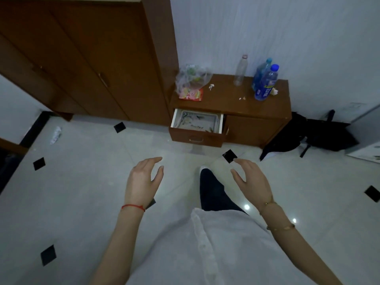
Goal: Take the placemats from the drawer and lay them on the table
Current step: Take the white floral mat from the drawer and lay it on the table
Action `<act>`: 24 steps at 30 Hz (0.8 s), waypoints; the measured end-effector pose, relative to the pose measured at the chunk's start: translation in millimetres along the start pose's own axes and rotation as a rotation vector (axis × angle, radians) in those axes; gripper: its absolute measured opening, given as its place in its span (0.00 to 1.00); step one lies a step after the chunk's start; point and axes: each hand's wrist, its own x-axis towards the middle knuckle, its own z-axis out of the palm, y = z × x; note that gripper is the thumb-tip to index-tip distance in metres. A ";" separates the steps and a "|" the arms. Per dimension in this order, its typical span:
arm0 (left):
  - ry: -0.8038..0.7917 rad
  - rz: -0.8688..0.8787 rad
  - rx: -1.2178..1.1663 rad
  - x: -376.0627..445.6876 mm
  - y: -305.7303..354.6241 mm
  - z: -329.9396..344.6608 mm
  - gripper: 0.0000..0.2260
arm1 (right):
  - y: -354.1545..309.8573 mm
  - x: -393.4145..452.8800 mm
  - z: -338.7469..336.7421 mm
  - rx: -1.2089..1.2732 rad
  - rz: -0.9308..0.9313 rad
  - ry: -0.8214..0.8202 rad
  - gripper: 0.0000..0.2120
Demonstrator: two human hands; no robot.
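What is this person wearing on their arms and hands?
Both forearms are bare, with no sleeves or gloves. The left hand has a thin red string bracelet at the wrist. The right hand has two slim gold-coloured bracelets, one at the wrist and one further up the forearm.

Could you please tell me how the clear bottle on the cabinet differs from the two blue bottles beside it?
The clear bottle looks empty and has no visible label; the blue bottles carry blue labels. The clear bottle has a pinkish cap, the blue bottles blue caps. It stands alone, nearer the middle of the cabinet; the blue bottles stand together near the right end. All three stand upright.
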 end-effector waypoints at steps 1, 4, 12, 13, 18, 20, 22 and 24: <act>-0.004 0.001 -0.006 20.2 -1.5 5.0 0.12 | 1.4 19.9 0.9 0.006 0.007 0.001 0.18; -0.012 0.000 -0.018 84.6 -3.1 18.8 0.12 | 5.4 85.1 -3.4 0.023 0.030 -0.011 0.17; 0.013 0.001 -0.041 237.2 -8.9 53.9 0.12 | 8.7 244.8 -20.5 0.013 0.022 -0.073 0.17; 0.013 0.003 -0.040 251.9 -10.1 57.7 0.12 | 9.0 258.7 -18.9 0.009 0.034 -0.082 0.17; -0.040 -0.009 -0.050 317.7 -24.6 82.5 0.12 | 15.0 315.8 1.2 0.019 0.111 -0.130 0.18; -0.077 -0.026 -0.051 339.9 -35.2 96.2 0.12 | 18.5 335.5 14.2 0.021 0.157 -0.134 0.18; -0.118 -0.037 -0.054 359.0 -47.3 111.8 0.13 | 22.6 352.6 28.7 0.029 0.212 -0.145 0.18; -0.159 -0.030 -0.052 377.0 -61.1 129.2 0.13 | 28.9 369.0 45.8 0.038 0.261 -0.151 0.17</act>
